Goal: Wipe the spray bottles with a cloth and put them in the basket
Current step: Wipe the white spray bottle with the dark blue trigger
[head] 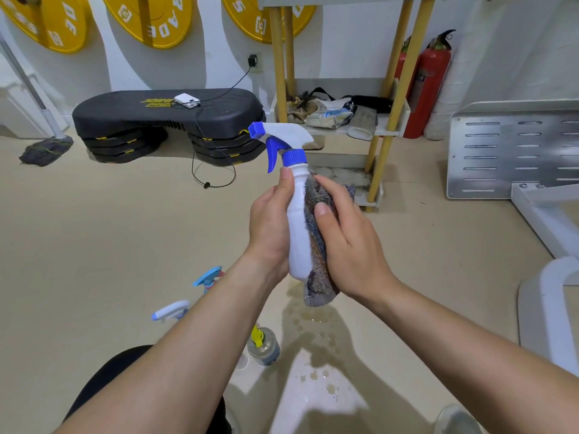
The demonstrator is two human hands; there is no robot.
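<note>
Two bare arms reach forward. The left hand (pixel 269 220) wraps around a white spray bottle (pixel 297 214), held upright above the floor (pixel 125 230), nozzle pointing left. The right hand (pixel 351 242) presses a grey cloth (pixel 316 245) flat against the bottle's right side.

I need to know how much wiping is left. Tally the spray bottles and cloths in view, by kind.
Spray bottles: 4, one white in the left hand, three on the floor
Cloths: 1, under the right hand
Total: 5
</note>
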